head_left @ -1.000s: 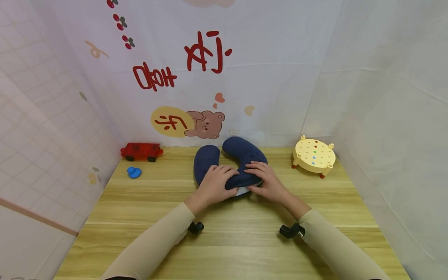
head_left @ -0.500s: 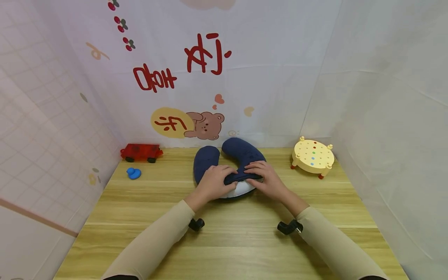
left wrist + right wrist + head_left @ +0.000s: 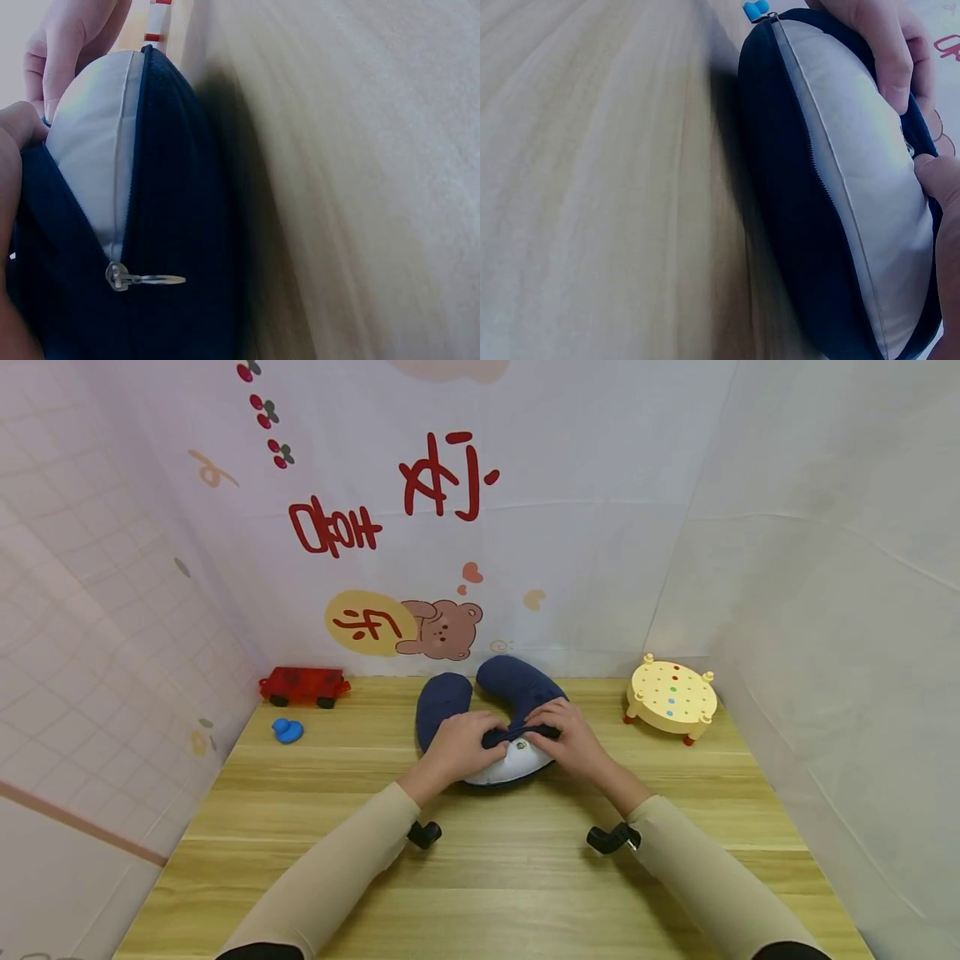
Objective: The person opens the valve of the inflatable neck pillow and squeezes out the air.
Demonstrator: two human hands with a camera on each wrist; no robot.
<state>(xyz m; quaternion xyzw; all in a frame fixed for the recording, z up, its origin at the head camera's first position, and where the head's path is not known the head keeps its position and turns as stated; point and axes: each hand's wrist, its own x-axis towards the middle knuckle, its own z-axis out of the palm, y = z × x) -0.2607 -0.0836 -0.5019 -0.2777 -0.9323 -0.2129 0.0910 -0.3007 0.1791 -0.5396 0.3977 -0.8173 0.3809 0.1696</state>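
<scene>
A navy U-shaped neck pillow [image 3: 444,703] lies on the table, its two ends toward the back wall. Its cover is unzipped along the near curve, baring a white inner cushion [image 3: 513,767] with a small round fitting [image 3: 521,744] on it. My left hand [image 3: 459,750] pinches the folded-back upper edge of the cover, thumb on the near side. A short way to the right, my right hand [image 3: 572,737] pinches the same edge. The left wrist view shows a metal zipper slider [image 3: 118,276] where the opening narrows to a point.
At the back left stand a red toy wagon [image 3: 303,686] and a blue toy duck [image 3: 287,731]. A round yellow pegged toy stool [image 3: 672,695] with red feet is at the back right. Printed white walls [image 3: 585,527] enclose the wooden table [image 3: 517,893].
Both hands have drawn the cover's upper edge back and away from the near side. More of the white inner cushion shows, and its round fitting has come into sight.
</scene>
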